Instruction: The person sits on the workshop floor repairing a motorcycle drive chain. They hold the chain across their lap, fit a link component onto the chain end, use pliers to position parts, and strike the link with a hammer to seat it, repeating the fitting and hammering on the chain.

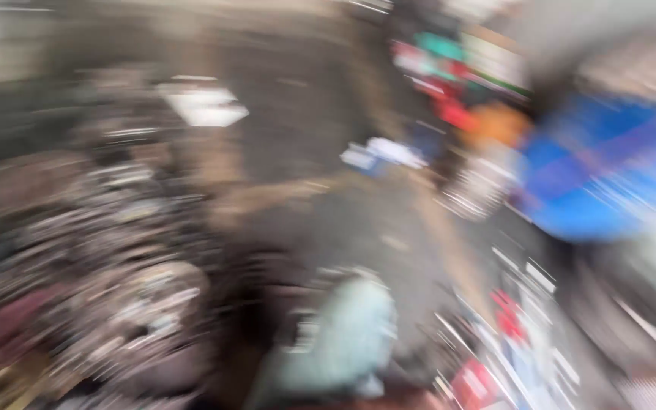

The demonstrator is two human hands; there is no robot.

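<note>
Mostly motion blur in the head view; edges smear into streaks, so only colour patches and rough shapes can be logged.

Far right: a large bright blue shape (609,178) with a purplish band crossing it, outline unclear. Just left of it, an orange blob (499,125), and beyond that a cluster of red, teal and green patches (449,68) stacked toward the far edge, possibly packages, kind not readable. Below the orange, a pale striped patch (480,186).

Centre: a small white-and-blue patch (385,154) sitting on a grey-brown surface (305,121). Far left of centre: a flat white, roughly rectangular shape (205,105), well apart from the rest.

Near right: red and white slivers (506,342), label-like, no detail legible.

Near centre: a pale blue-green rounded form (343,342), the nearest thing to the viewer; whether it is cloth, a sleeve or an object cannot be told.

Near left: a dark, mottled mass (115,288) of grey, maroon and yellowish streaks.

Hands: neither can be made out with any certainty. Finger state, spread, pressed or pinching, cannot be told, nor whether anything is held.
</note>
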